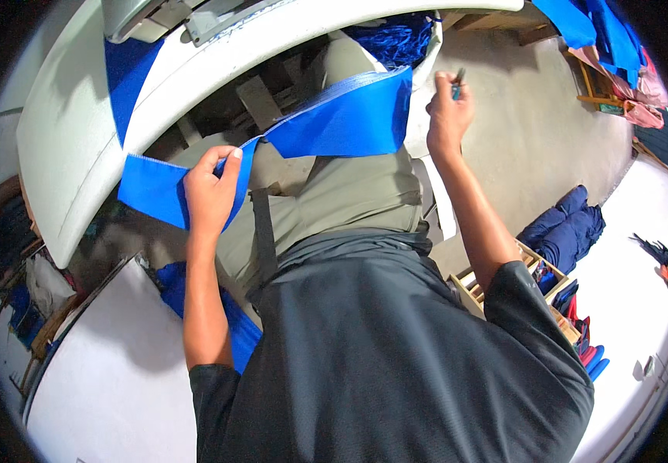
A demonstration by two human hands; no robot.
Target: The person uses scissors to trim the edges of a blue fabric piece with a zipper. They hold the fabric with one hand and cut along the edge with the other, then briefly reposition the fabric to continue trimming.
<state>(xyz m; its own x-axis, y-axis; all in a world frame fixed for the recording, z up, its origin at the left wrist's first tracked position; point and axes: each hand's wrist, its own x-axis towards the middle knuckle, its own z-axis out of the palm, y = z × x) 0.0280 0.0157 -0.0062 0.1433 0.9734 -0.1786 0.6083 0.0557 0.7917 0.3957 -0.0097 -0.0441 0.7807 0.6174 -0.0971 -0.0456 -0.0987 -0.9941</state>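
Observation:
My left hand (pixel 212 189) is closed on a strip of bright blue fabric (pixel 341 116), pinching it between thumb and fingers. One end of the strip hangs left of that hand; the longer part stretches right across my lap, its upper edge pale and frayed-looking. Raised to the right of the fabric and apart from it, my right hand (pixel 449 116) is closed around a small dark and teal tool (pixel 458 83). Most of the tool is hidden in the fingers, so its kind cannot be made out.
Ahead curves a white worktable (pixel 64 147) with part of a machine (pixel 187 23) and another blue cloth piece (pixel 129 77). Blue scraps (pixel 395 38) fill a pale holder below it. To the right are a wooden tray (pixel 469 293), dark blue bundles (pixel 561 228) and a white surface (pixel 635 293).

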